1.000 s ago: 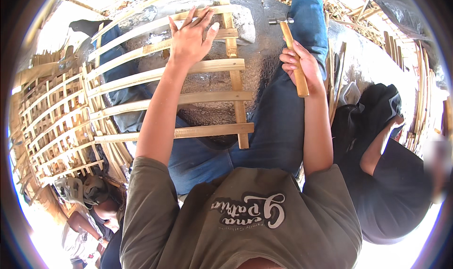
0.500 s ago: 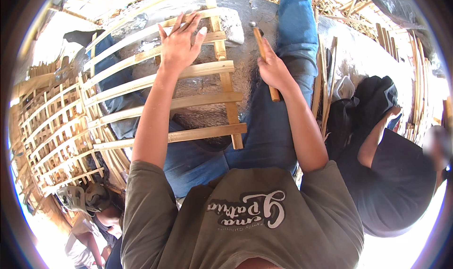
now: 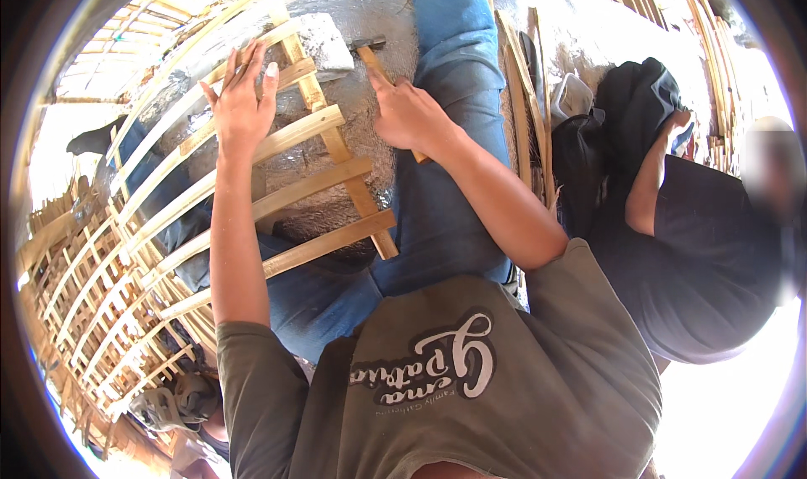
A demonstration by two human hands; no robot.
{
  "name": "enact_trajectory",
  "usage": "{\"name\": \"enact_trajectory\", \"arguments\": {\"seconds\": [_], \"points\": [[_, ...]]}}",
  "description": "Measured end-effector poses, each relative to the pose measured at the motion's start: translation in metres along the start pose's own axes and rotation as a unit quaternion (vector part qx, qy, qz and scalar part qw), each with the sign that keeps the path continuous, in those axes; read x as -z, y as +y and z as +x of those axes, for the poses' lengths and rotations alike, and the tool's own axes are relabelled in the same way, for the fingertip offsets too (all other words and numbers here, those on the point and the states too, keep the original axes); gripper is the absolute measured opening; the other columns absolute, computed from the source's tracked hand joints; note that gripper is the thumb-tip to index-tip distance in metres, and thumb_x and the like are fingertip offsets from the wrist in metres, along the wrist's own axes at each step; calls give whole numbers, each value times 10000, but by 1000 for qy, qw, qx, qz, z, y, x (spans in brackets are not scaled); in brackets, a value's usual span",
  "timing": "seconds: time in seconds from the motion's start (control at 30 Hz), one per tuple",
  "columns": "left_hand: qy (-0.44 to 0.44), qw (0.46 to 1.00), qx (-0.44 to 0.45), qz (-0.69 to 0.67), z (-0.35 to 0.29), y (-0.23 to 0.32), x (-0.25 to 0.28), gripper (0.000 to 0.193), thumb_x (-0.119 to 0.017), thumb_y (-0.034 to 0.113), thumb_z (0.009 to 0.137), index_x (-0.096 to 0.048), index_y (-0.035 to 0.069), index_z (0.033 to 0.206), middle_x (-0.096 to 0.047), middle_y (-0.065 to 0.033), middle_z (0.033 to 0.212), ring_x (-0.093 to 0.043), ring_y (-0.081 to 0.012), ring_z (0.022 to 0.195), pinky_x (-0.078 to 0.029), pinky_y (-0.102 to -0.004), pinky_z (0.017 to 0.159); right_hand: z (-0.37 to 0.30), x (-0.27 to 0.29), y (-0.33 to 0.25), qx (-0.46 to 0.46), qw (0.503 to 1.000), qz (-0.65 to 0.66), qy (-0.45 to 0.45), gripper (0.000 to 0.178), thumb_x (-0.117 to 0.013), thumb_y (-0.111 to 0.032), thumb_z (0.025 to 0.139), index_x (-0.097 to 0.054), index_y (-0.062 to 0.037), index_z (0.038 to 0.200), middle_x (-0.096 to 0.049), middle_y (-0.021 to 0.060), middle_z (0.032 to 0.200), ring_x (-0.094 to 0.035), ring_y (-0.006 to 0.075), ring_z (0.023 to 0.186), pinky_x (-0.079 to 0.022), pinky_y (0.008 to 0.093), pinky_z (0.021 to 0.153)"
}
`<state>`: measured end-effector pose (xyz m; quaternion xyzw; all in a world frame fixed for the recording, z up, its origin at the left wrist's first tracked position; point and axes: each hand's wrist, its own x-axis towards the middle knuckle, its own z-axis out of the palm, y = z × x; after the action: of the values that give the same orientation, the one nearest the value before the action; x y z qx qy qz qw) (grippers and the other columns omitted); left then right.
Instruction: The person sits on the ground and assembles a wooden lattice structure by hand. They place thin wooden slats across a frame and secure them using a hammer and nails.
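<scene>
A hammer with a wooden handle and a dark metal head is gripped in my right hand. Its head is near a pale block, beside the right-hand crossbar of a wooden slat frame. My left hand lies on the frame's far slats, fingers stretched out and holding nothing. The frame has several light slats fixed across the crossbar and lies over my left leg. Whether the hammer touches anything, I cannot tell.
Stacked slatted panels stand at the left. My right leg stretches forward beside loose wooden strips. A person in dark clothing sits close on the right. Part of another person shows at the lower left, near grey shoes.
The view has swung, so the scene sits further left and the frame looks tilted. My hammer has turned and its head now shows side-on. My left hand stays on the slats.
</scene>
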<state>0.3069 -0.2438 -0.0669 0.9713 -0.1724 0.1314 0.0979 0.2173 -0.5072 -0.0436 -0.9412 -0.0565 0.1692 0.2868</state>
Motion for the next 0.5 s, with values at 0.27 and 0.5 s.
{"name": "enact_trajectory", "arguments": {"seconds": [0.27,0.5], "points": [[-13,1000,7,-7,-3,-6,-2,455,-442,396,1046,-447,328,1496,-449,55,1544,-327,-222,1481,-32,-676,1182,-44,13,-24,73,991,-114,23,631,-546,5,799,-371,209,1370,-657,307,966,-671,429,905,-557,463,798],[-18,1000,7,1,-1,-2,-2,458,-448,405,1044,-447,333,1496,-454,54,1540,-326,-224,1482,-44,-677,1183,-98,30,-46,123,963,-238,-16,519,-557,-33,856,-464,118,1343,-551,289,1302,-571,436,1167,-480,527,972]]}}
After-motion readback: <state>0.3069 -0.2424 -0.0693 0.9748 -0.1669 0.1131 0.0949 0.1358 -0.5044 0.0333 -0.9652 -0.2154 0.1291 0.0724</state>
